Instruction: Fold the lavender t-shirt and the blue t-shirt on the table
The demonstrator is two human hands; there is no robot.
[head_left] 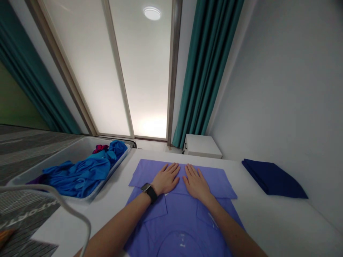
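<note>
A purple T-shirt (182,214) lies spread on the white table, its neckline toward me and its far hem end folded over into a wide band. Both short sleeves are turned inward over the body. My left hand (166,178), with a dark watch on its wrist, rests flat on the folded band, fingers stretched out. Just to its right, my right hand (197,182) also presses flat on the band, fingers extended. Neither hand grips anything.
On the left stands a white plastic basin (50,164) with crumpled blue clothes (83,175) and a red piece. A folded navy cloth (273,178) lies on the right of the table (268,221). A grey cable (72,210) crosses the lower left. A white cabinet (202,145) stands beyond.
</note>
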